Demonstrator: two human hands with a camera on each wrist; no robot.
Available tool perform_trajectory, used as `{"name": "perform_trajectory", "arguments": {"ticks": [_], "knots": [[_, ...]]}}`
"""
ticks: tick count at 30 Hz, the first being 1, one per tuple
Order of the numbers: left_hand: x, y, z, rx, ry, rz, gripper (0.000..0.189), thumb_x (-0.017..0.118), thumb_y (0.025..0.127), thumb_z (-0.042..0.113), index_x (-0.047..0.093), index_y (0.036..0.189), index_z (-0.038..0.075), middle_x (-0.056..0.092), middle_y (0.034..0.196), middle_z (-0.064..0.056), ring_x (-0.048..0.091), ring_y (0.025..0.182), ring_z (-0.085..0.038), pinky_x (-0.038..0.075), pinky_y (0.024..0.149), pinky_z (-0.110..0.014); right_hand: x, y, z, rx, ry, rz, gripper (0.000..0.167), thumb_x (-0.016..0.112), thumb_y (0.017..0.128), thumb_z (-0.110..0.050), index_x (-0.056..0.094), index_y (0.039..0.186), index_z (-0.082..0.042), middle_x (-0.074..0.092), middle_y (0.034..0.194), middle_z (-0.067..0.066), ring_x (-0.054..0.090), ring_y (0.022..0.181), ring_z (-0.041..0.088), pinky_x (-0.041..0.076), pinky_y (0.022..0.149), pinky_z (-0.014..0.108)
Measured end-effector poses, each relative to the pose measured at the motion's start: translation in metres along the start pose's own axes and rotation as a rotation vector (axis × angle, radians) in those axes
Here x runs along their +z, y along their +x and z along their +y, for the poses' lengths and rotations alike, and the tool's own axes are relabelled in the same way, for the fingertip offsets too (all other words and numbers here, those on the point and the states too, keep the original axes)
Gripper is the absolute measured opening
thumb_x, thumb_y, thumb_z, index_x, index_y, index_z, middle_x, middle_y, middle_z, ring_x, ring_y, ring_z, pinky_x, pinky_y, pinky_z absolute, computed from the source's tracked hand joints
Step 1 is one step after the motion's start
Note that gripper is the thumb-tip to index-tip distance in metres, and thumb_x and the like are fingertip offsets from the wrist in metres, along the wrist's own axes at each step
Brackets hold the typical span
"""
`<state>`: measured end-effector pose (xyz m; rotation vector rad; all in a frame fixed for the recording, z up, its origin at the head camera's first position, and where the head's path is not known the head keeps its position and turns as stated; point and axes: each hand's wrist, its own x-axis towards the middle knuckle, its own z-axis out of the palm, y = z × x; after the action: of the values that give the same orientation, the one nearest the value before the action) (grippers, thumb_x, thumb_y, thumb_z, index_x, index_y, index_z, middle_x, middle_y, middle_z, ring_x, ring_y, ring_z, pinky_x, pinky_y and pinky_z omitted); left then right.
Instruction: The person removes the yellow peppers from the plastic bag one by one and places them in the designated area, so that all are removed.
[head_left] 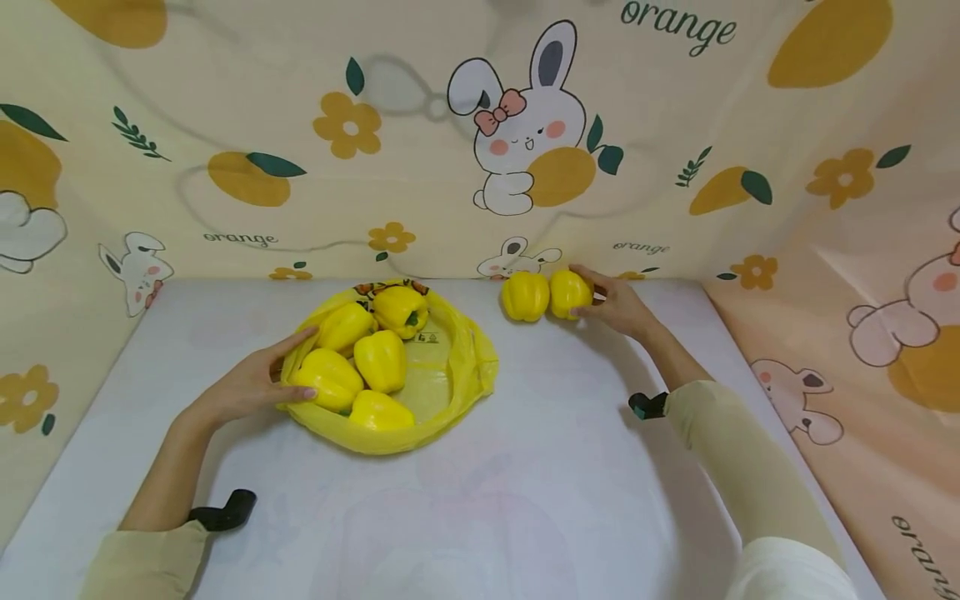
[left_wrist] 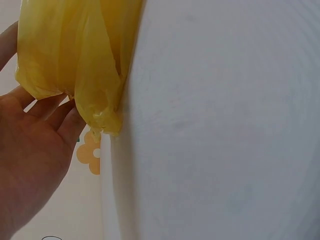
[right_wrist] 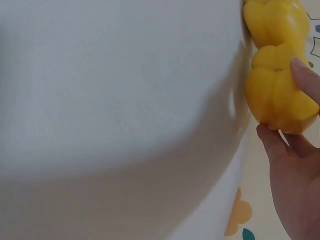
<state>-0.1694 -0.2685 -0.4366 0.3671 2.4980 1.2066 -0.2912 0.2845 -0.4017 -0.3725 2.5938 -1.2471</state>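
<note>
A yellow plastic bag lies wide open on the table, with several yellow bell peppers inside it. At its left side my left hand holds the bag's edge, the thumb over the rim beside a pepper and the other fingers spread along the outside. The left wrist view shows those fingers against the bag's crumpled wall. Farther right, my right hand grips a yellow bell pepper between thumb and fingers. Touching it on the left is another yellow bell pepper.
The white table meets a cloth backdrop printed with rabbits, oranges and flowers, close behind the bag and the two peppers. More of this cloth stands along the right side. A black strap piece sits on each wrist.
</note>
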Motion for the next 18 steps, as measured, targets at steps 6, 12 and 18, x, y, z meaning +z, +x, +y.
{"name": "perform_trajectory", "arguments": {"ticks": [6, 12, 18], "knots": [[0.001, 0.001, 0.000, -0.002, 0.015, 0.004, 0.094, 0.077, 0.085, 0.038, 0.022, 0.160, 0.017, 0.018, 0.161, -0.026, 0.017, 0.145, -0.050, 0.018, 0.112, -0.070, 0.004, -0.004, 0.000, 0.019, -0.003, 0.011, 0.079, 0.074, 0.089, -0.007, 0.031, 0.156, -0.009, 0.026, 0.161, 0.017, 0.026, 0.146, 0.040, 0.030, 0.115, 0.053], [0.001, 0.000, -0.002, 0.008, -0.007, 0.005, 0.094, 0.078, 0.085, 0.036, 0.022, 0.160, 0.019, 0.018, 0.162, -0.024, 0.016, 0.146, -0.049, 0.018, 0.113, -0.069, 0.006, 0.000, 0.006, -0.004, 0.034, 0.025, 0.081, 0.074, 0.089, -0.006, 0.030, 0.156, -0.009, 0.024, 0.162, 0.016, 0.025, 0.146, 0.041, 0.028, 0.116, 0.054], [0.001, 0.000, -0.004, 0.012, -0.022, 0.007, 0.095, 0.078, 0.085, 0.035, 0.021, 0.160, 0.021, 0.017, 0.162, -0.023, 0.017, 0.146, -0.048, 0.019, 0.113, -0.068, 0.007, 0.004, 0.010, -0.024, 0.080, 0.051, 0.079, 0.074, 0.087, -0.002, 0.032, 0.155, -0.004, 0.023, 0.162, 0.017, 0.024, 0.146, 0.042, 0.027, 0.116, 0.054]]}}
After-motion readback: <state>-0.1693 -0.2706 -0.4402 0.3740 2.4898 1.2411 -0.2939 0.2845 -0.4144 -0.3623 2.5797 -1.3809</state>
